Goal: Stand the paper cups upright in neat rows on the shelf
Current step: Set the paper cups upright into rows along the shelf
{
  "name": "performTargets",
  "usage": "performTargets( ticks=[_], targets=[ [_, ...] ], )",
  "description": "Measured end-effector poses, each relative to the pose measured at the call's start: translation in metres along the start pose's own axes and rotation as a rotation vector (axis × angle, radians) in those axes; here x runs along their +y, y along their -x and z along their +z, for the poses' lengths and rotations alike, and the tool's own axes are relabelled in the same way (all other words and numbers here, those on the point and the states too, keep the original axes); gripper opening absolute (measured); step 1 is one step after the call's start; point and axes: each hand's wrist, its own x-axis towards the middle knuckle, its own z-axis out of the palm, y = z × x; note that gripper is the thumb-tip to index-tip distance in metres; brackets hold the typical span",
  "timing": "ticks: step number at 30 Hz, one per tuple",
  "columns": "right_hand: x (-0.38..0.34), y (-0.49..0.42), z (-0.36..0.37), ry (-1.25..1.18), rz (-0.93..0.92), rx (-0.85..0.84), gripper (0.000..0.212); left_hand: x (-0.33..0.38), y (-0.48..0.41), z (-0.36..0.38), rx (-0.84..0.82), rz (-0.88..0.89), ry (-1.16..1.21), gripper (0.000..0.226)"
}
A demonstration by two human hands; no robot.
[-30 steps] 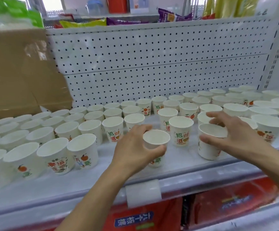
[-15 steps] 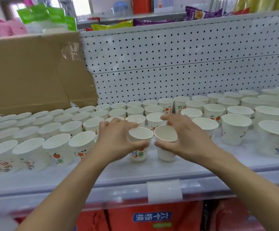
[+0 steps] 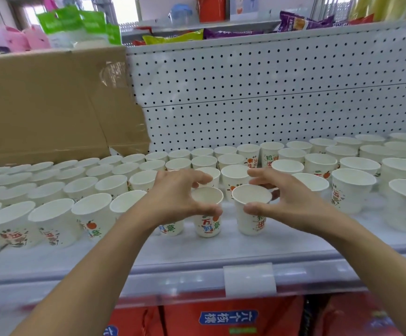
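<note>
Both forearms reached in from below. The left hand (image 3: pixel 175 197) arched over the left cup (image 3: pixel 208 224), thumb pressed to its near wall and fingers curled behind the rim. The right hand (image 3: pixel 291 202) mirrored it round the right cup (image 3: pixel 250 221), thumb in front, fingers curved at the back. Both white cups, printed red and green, stood upright just beside each other near the front of the shelf (image 3: pixel 197 253), before rows of other cups (image 3: pixel 80 187).

Bright even light, soft shadows, blown-out windows behind, wide-angle edge bending, slight motion blur
</note>
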Motion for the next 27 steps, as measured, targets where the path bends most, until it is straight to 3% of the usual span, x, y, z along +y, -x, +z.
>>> performTargets(
  ticks=[6,13,23,27],
  targets=[
    [0.001,0.001,0.010,-0.059,0.029,0.043,0.088,-0.009,0.001,-0.003,-0.001,-0.028,-0.110,0.074],
    [-0.003,-0.003,0.019,-0.117,0.073,0.097,0.068,-0.016,-0.003,-0.001,0.015,-0.029,-0.010,0.065],
    [-0.017,-0.005,0.039,0.020,0.099,0.260,0.079,-0.021,-0.005,-0.001,-0.014,-0.016,0.004,0.065],
    [-0.019,0.004,0.031,0.106,0.068,0.282,0.082,-0.014,-0.003,-0.002,0.057,0.030,-0.048,0.069]
  ],
)
